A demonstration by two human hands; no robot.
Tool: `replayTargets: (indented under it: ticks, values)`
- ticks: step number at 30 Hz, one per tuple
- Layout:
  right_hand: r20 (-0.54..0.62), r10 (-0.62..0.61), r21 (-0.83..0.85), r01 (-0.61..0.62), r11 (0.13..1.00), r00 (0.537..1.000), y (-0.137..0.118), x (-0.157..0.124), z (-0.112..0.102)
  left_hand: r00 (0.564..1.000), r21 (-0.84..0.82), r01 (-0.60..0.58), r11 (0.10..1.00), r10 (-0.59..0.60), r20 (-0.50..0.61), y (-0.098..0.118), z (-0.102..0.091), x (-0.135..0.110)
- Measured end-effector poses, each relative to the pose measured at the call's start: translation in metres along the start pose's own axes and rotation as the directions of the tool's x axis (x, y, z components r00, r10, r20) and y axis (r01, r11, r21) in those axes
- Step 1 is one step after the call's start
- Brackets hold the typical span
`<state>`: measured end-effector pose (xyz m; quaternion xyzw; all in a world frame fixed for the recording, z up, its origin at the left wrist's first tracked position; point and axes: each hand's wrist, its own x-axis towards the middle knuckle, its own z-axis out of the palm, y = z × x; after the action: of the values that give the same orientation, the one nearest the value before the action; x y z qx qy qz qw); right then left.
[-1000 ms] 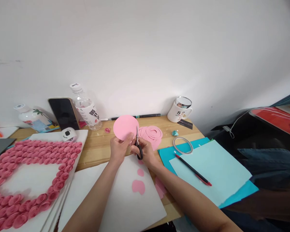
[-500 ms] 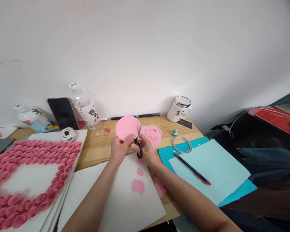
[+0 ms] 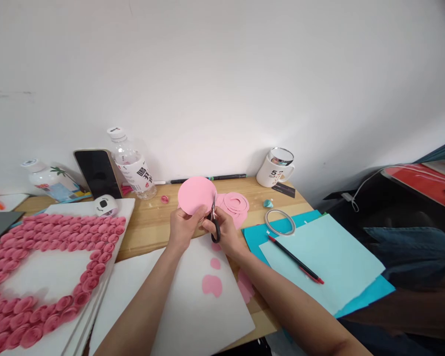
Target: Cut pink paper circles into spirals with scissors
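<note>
- Reference: clock centred on the pink paper disc [image 3: 196, 195], 12 toward the wall. The disc is held up off the table, over its bare wood.
- Left hand [image 3: 183, 227] at 7 o'clock: thumb and fingers pinched narrow on the disc's lower edge.
- Right hand [image 3: 224, 230] between 4 and 5 o'clock: fingers curled round the black handles of the scissors [image 3: 216, 230]. Blades point to about 12, against the disc's right side; cannot tell how far they are parted.
- Step in hand, as judged: cutting into the disc near its rim. Line of cut not readable from this angle.
- Next move, as judged, calls for short snips by the right hand while the left feeds the paper round, its fingertips clear of the blades.
- Pink cut pieces [image 3: 237, 202] at 3 o'clock, overlapping, some ring-like.
- Small pink scraps [image 3: 212, 286] just short of 6 o'clock, on the white board [image 3: 203, 321].
- Rolled pink paper flowers [image 3: 72, 230] on a panel at 8 o'clock, well apart from both hands.
</note>
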<state>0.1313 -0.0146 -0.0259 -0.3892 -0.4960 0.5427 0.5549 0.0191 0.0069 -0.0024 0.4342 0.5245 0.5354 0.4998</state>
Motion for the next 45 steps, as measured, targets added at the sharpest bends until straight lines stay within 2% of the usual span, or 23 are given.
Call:
replayTargets:
  ticks: [13,17,21,24,28,34,45]
  values:
    - [0.0,0.023,0.021,-0.023,1.0,1.0,0.0,0.0,0.003,0.998,-0.051,-0.063,0.997,0.062,-0.018,-0.001,-0.001,0.002]
    - [0.005,0.032,0.025,-0.032,0.999,0.999,0.006,0.0,0.003,1.0,-0.083,-0.023,0.996,0.025,0.013,-0.001,0.0,0.001]
    - [0.023,0.037,0.021,-0.038,0.999,0.999,0.007,0.001,0.003,1.0,-0.012,0.008,1.0,-0.008,-0.023,0.002,0.0,-0.001]
    - [0.018,0.004,0.024,-0.004,1.0,1.0,0.003,0.002,0.001,1.0,0.008,-0.004,1.0,0.004,0.006,0.004,-0.001,0.0]
    - [0.008,-0.018,0.025,0.018,1.0,1.0,0.0,0.003,-0.001,0.998,-0.021,0.011,1.0,-0.009,0.061,0.004,-0.002,0.001]
    - [0.021,-0.029,0.039,0.028,0.999,0.999,0.001,0.003,0.0,0.997,-0.055,0.031,0.998,-0.027,0.078,0.004,-0.003,0.002]
    - [0.005,0.027,0.057,-0.027,0.998,1.0,0.002,0.002,0.0,0.994,-0.112,0.054,0.992,-0.043,0.098,0.0,-0.004,0.004]
